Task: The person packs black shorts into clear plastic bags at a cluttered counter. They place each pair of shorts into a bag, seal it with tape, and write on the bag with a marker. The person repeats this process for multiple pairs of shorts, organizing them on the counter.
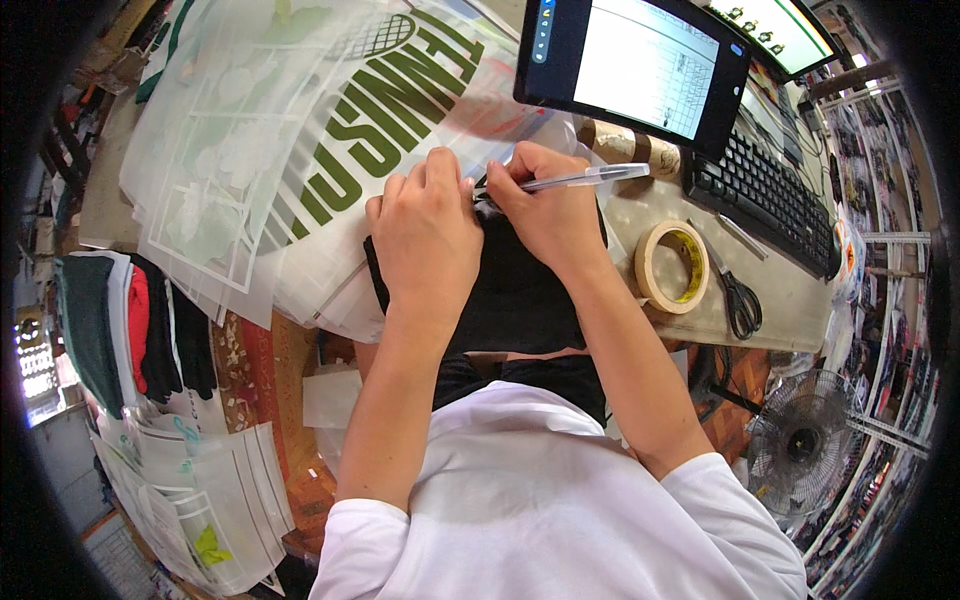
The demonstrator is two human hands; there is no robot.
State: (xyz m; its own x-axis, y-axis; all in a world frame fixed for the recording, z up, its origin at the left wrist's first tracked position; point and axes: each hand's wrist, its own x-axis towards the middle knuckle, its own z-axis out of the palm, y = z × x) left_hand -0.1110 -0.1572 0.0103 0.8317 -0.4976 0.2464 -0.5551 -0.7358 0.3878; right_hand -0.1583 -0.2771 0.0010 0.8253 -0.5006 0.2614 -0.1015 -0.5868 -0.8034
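A piece of black fabric [515,295] hangs over the table's near edge in front of me. My left hand [428,235] lies on its left part, with the fingers curled and closed on its upper edge. Close beside it, my right hand [548,210] is closed around a clear-barrelled pen [595,177], whose back end points to the right. The right fingertips meet the fabric's upper edge near the left thumb. What lies right between the two hands is mostly hidden by the fingers.
Translucent printed sheets [225,190] with green lettering cover the table's left side. To the right are a tape roll [672,266], black scissors [741,300], a keyboard [765,195] and a tablet [640,65]. A fan [802,442] stands lower right; folded fabrics [92,320] hang at left.
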